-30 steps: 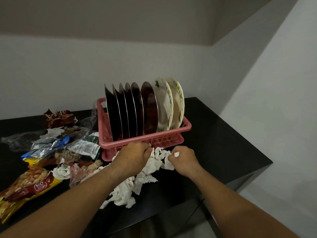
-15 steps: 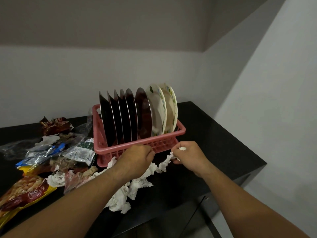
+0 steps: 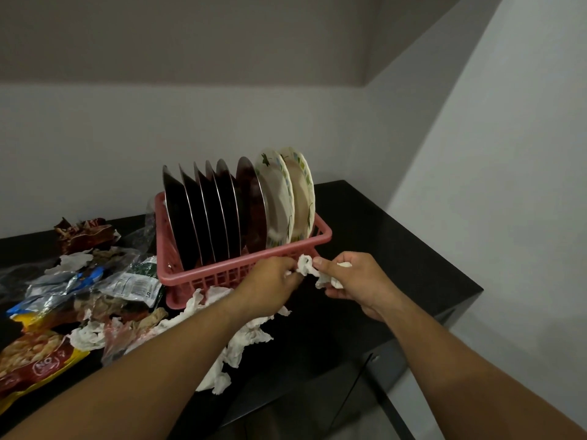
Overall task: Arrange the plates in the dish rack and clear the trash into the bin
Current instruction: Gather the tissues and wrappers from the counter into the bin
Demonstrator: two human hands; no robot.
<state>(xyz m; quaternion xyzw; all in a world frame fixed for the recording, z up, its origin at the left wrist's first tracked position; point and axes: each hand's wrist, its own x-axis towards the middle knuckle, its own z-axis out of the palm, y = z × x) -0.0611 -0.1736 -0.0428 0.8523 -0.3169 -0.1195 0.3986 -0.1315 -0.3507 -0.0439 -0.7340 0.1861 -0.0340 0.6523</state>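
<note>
Well to the left of the grip, a pile of wrappers (image 3: 95, 290) lies on the black countertop (image 3: 397, 249). At least four packets can be counted; the rest overlap too much to count. Nearest the camera is one yellow-and-red snack packet (image 3: 35, 360). Two loose white tissue wads (image 3: 87, 336) sit among them.

Just behind the grip stands one pink dish rack (image 3: 203, 277). It holds eight plates upright on edge: six dark steel plates (image 3: 203, 217), then two floral plates (image 3: 279, 201) at its right end.

The left hand (image 3: 270, 287) has its fingers curled round one end of a crumpled tissue strip (image 3: 306, 268), in front of the rack's near rim. Whether the hand touches the rim cannot be told. The strip's tail runs down under the left forearm onto the countertop.

The right hand (image 3: 352, 281), just beside the left, pinches the same strip between thumb and curled fingers.
</note>
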